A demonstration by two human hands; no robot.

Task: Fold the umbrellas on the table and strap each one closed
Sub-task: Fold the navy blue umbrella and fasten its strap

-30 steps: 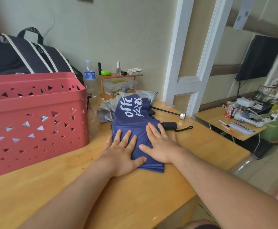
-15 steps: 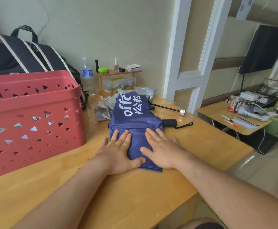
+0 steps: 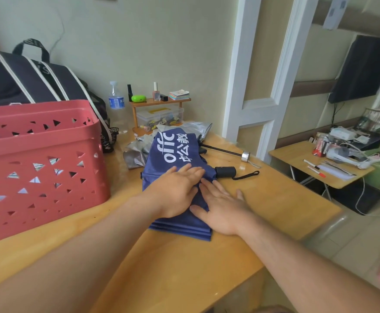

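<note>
1. A red basket (image 3: pixel 38 163) is standing on the table (image 3: pixel 184 267) to the left of the umbrella (image 3: pixel 173 154), near it but apart; a dark bag (image 3: pixel 26 80) is sitting behind the basket.
2. Silver fabric (image 3: pixel 135 154) is lying crumpled at the umbrella's far end, with a thin black shaft (image 3: pixel 220 150) running out to the right of it.
3. A bottle (image 3: pixel 116 100) and a small shelf (image 3: pixel 159 102) are standing against the wall.
4. The blue umbrella is lying flat mid-table, its long axis running from the near edge away toward the wall, its black handle (image 3: pixel 226 172) sticking out to the right.
5. The left hand (image 3: pixel 175 193) and right hand (image 3: pixel 223 206) are both pressing flat, fingers spread, on the near half of the folded canopy.
</note>
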